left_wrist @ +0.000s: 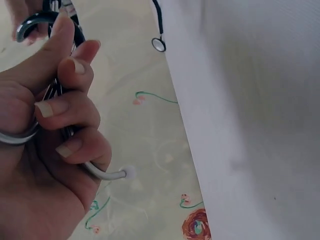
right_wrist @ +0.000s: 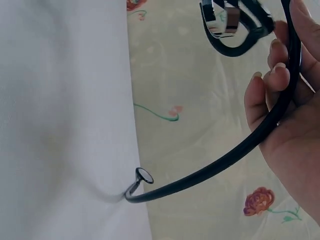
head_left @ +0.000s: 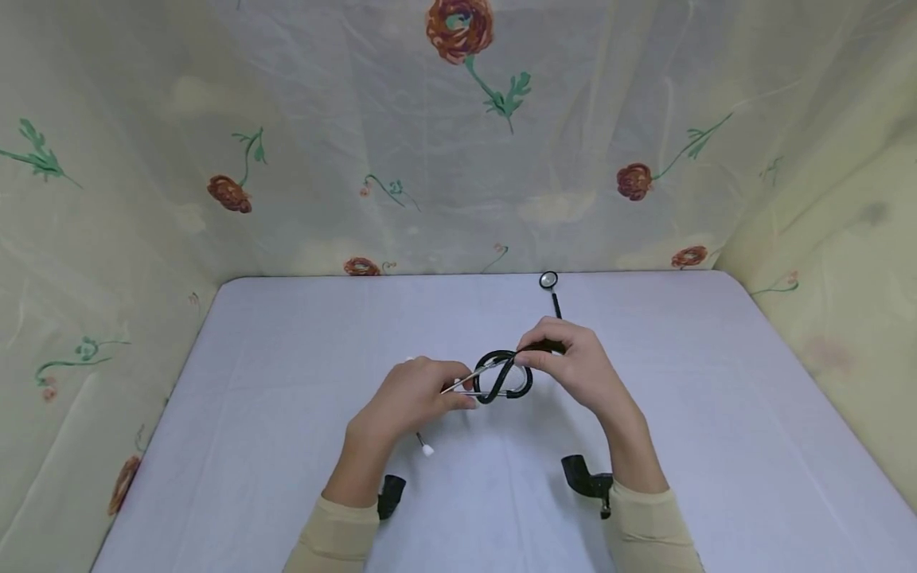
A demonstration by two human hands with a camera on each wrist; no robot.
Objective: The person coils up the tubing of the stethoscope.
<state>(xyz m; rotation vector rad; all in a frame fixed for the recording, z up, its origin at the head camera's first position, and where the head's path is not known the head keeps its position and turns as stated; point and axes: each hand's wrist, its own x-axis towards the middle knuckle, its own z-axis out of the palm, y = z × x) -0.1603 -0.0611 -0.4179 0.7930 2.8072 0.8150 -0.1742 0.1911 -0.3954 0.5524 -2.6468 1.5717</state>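
Note:
Both hands hold a stethoscope above the white-covered table. My left hand [head_left: 411, 394] grips its metal ear tubes [left_wrist: 102, 173], fingers curled over them; a white ear tip [head_left: 427, 450] sticks out below that hand. Black tubing [right_wrist: 200, 176] is looped around the metal tubes between the two hands. At the loop's right side, my right hand [head_left: 576, 366] pinches the tubing between thumb and fingers. From there the tubing runs away to the round chest piece [head_left: 548, 279], which appears near the table's far edge in the head view. The other ear tip is mostly hidden by the left hand.
A white cloth covers the table [head_left: 286, 334]. Pale fabric with printed flowers [head_left: 301, 95] hangs behind it and along both sides. Black wrist-worn pieces [head_left: 587, 479] show beside each forearm, near the sleeve cuffs.

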